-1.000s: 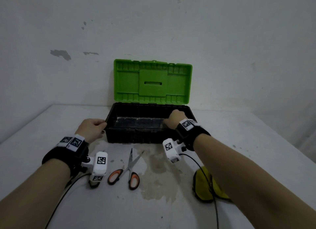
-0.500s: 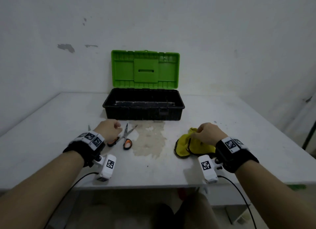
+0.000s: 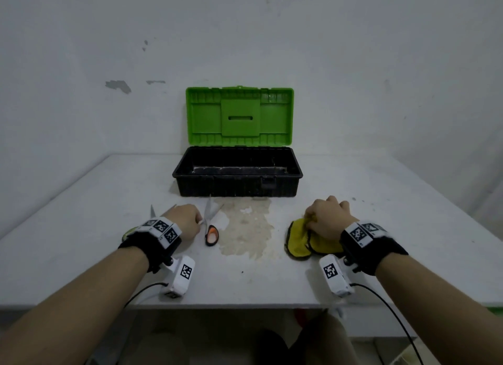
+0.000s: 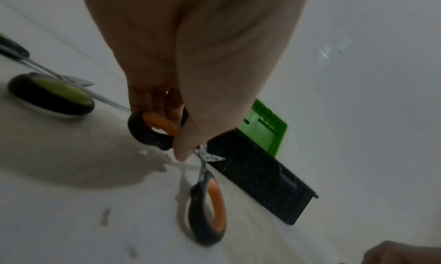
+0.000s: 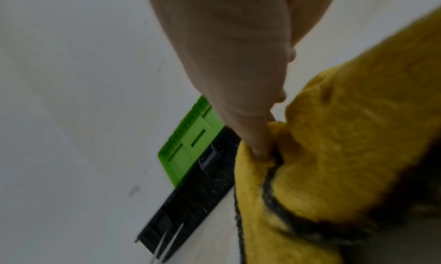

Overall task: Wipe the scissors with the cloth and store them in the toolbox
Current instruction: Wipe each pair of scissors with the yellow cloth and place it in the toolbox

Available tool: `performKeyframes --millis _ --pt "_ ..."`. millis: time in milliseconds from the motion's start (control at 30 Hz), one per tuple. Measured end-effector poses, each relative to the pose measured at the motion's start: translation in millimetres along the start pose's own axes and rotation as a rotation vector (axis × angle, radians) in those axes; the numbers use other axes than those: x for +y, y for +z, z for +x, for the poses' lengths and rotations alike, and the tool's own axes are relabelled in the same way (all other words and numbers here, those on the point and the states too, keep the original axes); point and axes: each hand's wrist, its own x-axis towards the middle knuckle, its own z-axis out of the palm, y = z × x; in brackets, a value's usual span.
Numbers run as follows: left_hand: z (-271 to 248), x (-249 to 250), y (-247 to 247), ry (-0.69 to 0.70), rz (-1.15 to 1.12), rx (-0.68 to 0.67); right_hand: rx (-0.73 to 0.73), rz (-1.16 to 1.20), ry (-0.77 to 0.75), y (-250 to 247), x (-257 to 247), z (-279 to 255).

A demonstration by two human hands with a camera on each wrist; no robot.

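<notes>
Head view: the toolbox [image 3: 236, 174] stands open at the far middle of the table [image 3: 81, 214], green lid upright, nothing visible in its tray. The orange-handled scissors [image 3: 211, 232] lie on the table in front of it, blades apart. The left hand [image 3: 183, 223] is curled over one handle; the right hand [image 3: 328, 219] bunches the yellow cloth [image 3: 296, 242], well apart from the scissors. Judgement: wiping not begun, storage outstanding.

Left wrist view: fingers [image 4: 152, 102] pass through one orange handle loop, the thumb beside the pivot. A second, green-handled pair [image 4: 51, 93] lies just beyond.

Right wrist view: the thumb pinches a cloth fold against fingers hidden behind it; the cloth rests on the table.
</notes>
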Motion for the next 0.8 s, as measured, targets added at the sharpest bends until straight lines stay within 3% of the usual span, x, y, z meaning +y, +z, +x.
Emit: performKeyframes --millis 100,233,367,467,600,800 --pt "-8.2 3.1 -8.0 0.031 -0.179 0.053 0.121 0.232 -0.033 -12.8 6.2 -2.9" --pt "-26.9 23.5 -8.3 0.099 -0.697 0.029 0.238 0.536 -0.168 -29.8 -0.3 -10.7" --pt "-43.8 50.3 5.1 0.148 -0.906 0.046 0.268 0.729 -0.21 -33.8 -21.0 -20.2" --pt "-52.3 65.5 17.8 0.147 -0.966 0.061 0.168 0.825 -0.243 -28.9 -32.4 -30.0" --pt "-55.6 80.6 26.1 0.154 -0.95 0.176 0.12 0.793 -0.354 -21.1 -40.6 -38.8" --pt "-61.2 100.0 35.9 0.231 -0.796 0.254 0.313 0.779 -0.419 -14.4 -51.9 -36.0"
